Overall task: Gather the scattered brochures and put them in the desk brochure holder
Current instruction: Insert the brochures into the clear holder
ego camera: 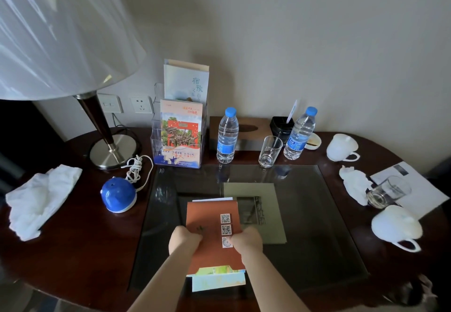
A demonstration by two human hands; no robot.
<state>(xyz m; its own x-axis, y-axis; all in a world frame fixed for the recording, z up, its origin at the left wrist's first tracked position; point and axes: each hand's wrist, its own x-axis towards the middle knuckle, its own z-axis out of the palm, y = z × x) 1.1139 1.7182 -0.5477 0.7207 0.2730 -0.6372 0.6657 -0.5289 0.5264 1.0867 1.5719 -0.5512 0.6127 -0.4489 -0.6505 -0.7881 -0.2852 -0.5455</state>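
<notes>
A stack of brochures with an orange cover (210,216) on top lies on the glass desk pad near the front edge. My left hand (184,239) grips its left side and my right hand (246,239) grips its right side. Green and pale blue brochures (217,278) stick out under the stack's near end. A grey-green booklet (253,204) lies flat beside the stack, to the right. The clear desk brochure holder (156,133) stands at the back of the desk, with a colourful brochure (181,128) in its front tier and a pale one (185,79) behind.
A lamp (112,145) stands back left, with a blue round device (118,195) and a white cloth (40,197) nearby. Two water bottles (227,136), a glass (269,151), a tissue box, white cups (341,150), a tipped glass (388,191) and crumpled tissue (353,184) crowd the back and right.
</notes>
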